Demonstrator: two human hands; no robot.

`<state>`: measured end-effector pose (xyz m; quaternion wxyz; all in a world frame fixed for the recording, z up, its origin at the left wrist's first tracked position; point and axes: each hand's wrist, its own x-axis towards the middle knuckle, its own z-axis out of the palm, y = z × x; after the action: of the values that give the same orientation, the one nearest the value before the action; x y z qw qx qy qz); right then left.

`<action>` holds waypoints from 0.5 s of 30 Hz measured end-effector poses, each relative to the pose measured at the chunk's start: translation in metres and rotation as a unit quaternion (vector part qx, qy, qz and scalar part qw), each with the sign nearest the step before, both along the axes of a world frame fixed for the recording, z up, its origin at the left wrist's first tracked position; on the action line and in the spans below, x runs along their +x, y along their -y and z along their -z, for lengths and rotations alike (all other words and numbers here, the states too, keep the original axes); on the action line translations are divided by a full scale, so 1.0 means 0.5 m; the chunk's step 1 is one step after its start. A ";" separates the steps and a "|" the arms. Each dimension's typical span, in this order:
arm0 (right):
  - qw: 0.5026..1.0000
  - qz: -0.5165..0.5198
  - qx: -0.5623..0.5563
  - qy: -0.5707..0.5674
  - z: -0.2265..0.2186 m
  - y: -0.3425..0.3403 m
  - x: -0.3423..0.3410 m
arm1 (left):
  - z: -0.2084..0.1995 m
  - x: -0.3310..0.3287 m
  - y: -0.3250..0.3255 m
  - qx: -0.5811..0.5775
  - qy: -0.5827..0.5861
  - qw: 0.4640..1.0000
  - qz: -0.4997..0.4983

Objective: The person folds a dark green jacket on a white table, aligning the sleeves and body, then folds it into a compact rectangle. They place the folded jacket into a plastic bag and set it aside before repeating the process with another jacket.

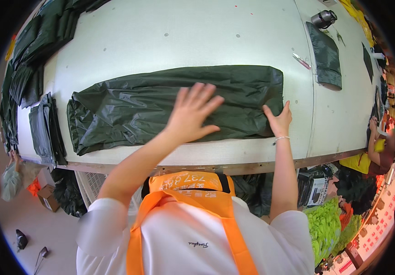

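Observation:
A long folded dark green garment [138,98] of shiny, creased fabric lies crosswise on the white table in front of me. My left hand [193,114] is over its middle, palm down with the fingers spread; whether it presses on the cloth or hovers just above I cannot tell. At the garment's right end is my right hand [279,121], thumb on the fabric and fingers stretched past the side edge. It grips nothing that I can see.
Dark garments are piled [37,46] at the far left, with a smaller folded stack [48,128] nearer. Toward the right lie pink-handled snips [302,61], a folded dark green piece [325,57] and a metal flask [324,19]. Other people work at both sides.

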<state>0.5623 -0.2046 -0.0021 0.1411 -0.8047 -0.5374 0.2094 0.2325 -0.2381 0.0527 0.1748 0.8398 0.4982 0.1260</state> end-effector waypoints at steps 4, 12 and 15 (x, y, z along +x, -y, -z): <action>0.989 0.090 -0.071 -0.089 -0.032 0.007 -0.021 | 0.126 0.113 -0.011 0.013 -0.047 0.998 0.041; 0.951 -0.255 -0.003 -0.177 -0.315 -0.005 -0.213 | 0.140 0.095 -0.034 -0.235 0.277 0.932 0.018; 0.947 -0.298 -0.120 0.004 -0.311 0.042 -0.382 | 0.108 -0.036 -0.027 -0.391 0.448 0.789 -0.154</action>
<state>0.3711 -0.2254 0.1533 -0.0274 -0.6197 -0.7240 0.3016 0.2148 -0.2244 -0.0011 0.6704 0.4613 0.4932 0.3075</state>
